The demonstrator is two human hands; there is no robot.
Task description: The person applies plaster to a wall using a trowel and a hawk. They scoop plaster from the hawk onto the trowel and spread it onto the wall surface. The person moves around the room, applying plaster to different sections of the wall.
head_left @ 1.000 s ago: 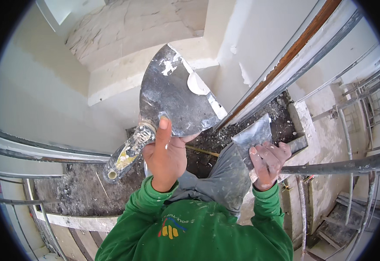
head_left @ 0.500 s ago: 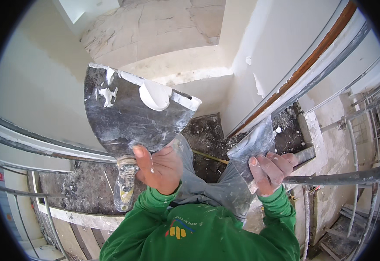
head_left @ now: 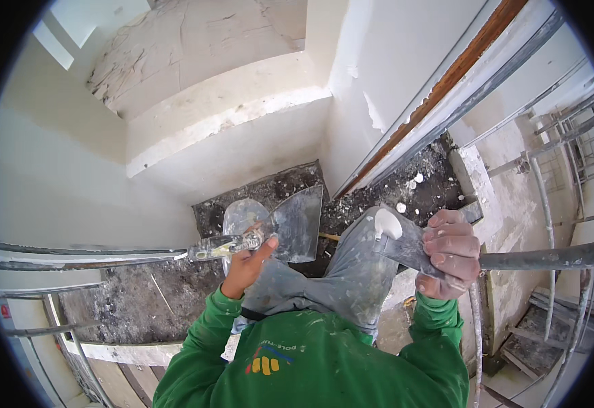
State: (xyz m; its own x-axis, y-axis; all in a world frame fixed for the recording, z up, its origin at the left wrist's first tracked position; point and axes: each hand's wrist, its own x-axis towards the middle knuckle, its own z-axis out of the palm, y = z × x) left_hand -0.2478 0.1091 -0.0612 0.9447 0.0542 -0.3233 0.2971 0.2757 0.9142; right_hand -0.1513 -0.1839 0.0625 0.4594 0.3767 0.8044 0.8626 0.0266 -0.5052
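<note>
In my left hand (head_left: 248, 264) is a wide putty knife (head_left: 300, 223), my fingers closed around it where the worn handle meets the blade. Its handle points left and its dark metal blade lies to the right, in front of my knees. My right hand (head_left: 452, 253) grips a smaller flat metal blade (head_left: 409, 253) with the fingers wrapped over its back. A blob of white putty (head_left: 387, 223) sits on the far left end of that blade, above my right thigh. Whether the smaller blade has a handle is hidden by my fingers.
A metal tube (head_left: 548, 257) runs out to the right beside my right hand. Scaffold rails (head_left: 49, 332) stand at the left. Ahead are a plastered ledge (head_left: 229, 139) and a brown-edged upright (head_left: 440, 88). The dirty platform (head_left: 141, 299) below carries debris and white crumbs.
My left hand has lowered and turned the putty knife, so its blade now points right. White putty from its edge now sits on the smaller blade, which my right hand has shifted right.
</note>
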